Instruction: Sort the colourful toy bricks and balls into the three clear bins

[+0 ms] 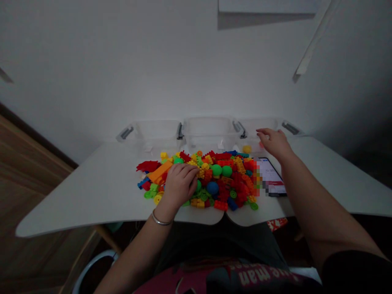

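A heap of colourful plastic building pieces (214, 175) lies on the white table (92, 192) in front of me. My left hand (180, 183) rests palm down on the left part of the heap, fingers curled among yellow and green pieces; whether it grips one I cannot tell. My right hand (274, 143) reaches over the right clear bin (260, 130) at the back, fingers loosely spread, nothing visible in it. A red piece (261, 145) and a yellow piece (246, 149) lie in that bin.
Three clear plastic bins stand in a row against the wall: left bin (153, 134), middle bin (208, 132) and the right one. A phone (272, 177) with a lit screen lies right of the heap. A wooden panel (27, 179) is at the left.
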Demonstrator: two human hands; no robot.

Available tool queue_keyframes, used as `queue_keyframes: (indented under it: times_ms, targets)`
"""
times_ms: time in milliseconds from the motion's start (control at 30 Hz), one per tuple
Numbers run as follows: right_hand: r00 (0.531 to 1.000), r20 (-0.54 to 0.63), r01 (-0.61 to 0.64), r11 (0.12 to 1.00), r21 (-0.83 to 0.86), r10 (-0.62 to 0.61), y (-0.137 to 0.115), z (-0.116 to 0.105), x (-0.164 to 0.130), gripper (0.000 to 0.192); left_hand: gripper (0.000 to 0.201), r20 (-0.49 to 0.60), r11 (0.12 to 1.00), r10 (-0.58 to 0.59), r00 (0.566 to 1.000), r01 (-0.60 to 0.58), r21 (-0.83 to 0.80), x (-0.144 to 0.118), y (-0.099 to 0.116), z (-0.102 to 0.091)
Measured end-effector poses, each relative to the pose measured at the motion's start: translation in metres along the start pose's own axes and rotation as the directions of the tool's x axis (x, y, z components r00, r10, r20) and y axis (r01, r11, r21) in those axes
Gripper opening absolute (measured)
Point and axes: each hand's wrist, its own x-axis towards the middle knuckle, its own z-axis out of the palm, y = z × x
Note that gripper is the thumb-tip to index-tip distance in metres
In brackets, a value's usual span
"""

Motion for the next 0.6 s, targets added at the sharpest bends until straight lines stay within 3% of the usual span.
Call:
queue_keyframes:
  times_ms: [167, 267, 400, 600]
  targets:
    - [0.970, -0.240, 0.084, 0.986, 0.146, -0.047, -0.032, -0.023, -0.015, 0.038, 0.023, -0.010, 1.000, -0.003, 1.000, 0.003, 0.001, 0.000, 0.000, -0.002]
    - [0.952, -0.302, 0.126, 0.967, 0.221, -0.055, -0.062, -0.038, -0.036, 0.035, 0.023, -0.008, 1.000, -0.001, 1.000, 0.002, 0.007, 0.001, 0.001, -0.002]
    - [0.955, -0.210, 0.260, 0.931, 0.257, -0.209, -0.096, -0.047, -0.070, 0.029, 0.023, -0.010, 1.000, 0.000, 1.000, 0.000, 0.014, 0.002, 0.001, -0.002]
    - [0.928, 0.133, 0.314, 0.923, 0.223, -0.348, -0.119, -0.033, -0.107, 0.038, 0.022, -0.036, 1.000, 0.026, 0.999, -0.026, 0.016, 0.004, 0.001, -0.001]
